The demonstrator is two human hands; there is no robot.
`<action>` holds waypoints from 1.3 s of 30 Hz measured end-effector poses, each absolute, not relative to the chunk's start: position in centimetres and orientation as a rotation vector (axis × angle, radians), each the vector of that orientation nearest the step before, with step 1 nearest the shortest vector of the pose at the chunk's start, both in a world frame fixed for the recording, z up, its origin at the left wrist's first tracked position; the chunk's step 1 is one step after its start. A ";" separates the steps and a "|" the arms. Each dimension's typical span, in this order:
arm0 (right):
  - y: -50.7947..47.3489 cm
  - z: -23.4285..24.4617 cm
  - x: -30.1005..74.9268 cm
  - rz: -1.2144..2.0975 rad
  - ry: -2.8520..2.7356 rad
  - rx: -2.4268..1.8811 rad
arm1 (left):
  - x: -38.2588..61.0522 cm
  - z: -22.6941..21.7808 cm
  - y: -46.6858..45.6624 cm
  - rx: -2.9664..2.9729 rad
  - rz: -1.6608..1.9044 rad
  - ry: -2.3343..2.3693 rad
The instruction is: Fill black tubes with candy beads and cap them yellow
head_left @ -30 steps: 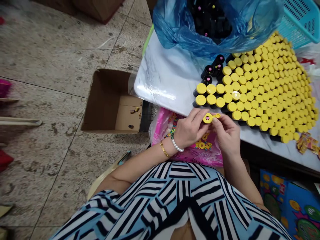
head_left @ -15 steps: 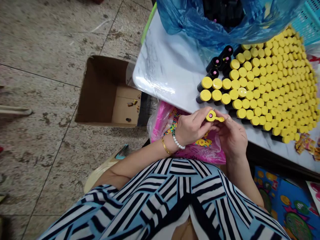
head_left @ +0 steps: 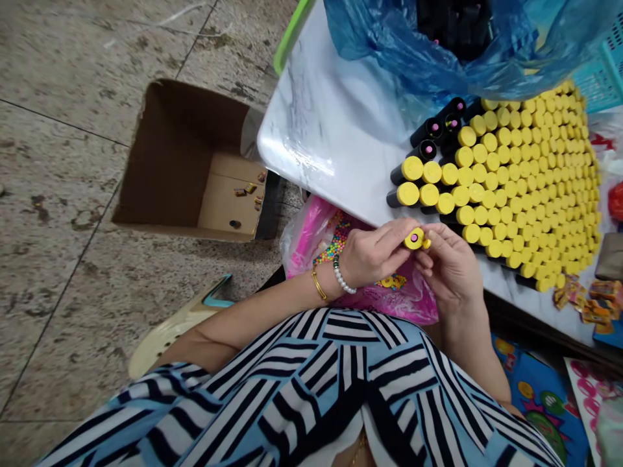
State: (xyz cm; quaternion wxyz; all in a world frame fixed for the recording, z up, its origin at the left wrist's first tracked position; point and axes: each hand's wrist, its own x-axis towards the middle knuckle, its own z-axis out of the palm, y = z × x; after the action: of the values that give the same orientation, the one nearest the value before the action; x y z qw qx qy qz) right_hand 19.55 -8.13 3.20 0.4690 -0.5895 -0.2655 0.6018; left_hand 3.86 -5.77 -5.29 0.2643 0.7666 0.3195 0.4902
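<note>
Two hands | left hand (head_left: 374,254), right hand (head_left: 450,267) | fingers (head_left: 396,228) pinching yellow cap (head_left: 414,239) | yellow-capped tubes (head_left: 411,168) beside | blue bag (head_left: 403,45) beyond

Left hand (head_left: 374,253) and right hand (head_left: 450,269) raised close together, fingers meeting at yellow cap (head_left: 414,239). Left hand on cap's left side, back of hand up, fingers stretched forward, pinching cap. Right hand on cap's right side, fingers curled, tips (head_left: 431,237) against cap, palm turned inward. Left forearm (head_left: 257,331) slanting up from lower left toward cap, wrist slightly bent. Right forearm (head_left: 470,337) rising steeply from below cap.
</note>
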 end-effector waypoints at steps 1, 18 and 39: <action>-7.9 3.1 19.6 1.512 -0.643 -1.447 | 3.8 -5.3 -5.7 2.069 1.330 0.853; -7.8 3.0 18.9 1.472 -0.813 -1.550 | 3.9 -5.9 -5.0 1.906 1.276 0.783; -9.0 1.9 19.3 1.512 -0.818 -1.273 | -0.1 -2.8 -7.4 2.056 1.265 1.041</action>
State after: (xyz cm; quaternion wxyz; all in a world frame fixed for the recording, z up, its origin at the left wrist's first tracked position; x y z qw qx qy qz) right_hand 19.25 -9.05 1.90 0.4805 -0.5220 -0.3352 0.6198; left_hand -0.14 -7.43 -2.83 0.2538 0.7565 0.3831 0.4654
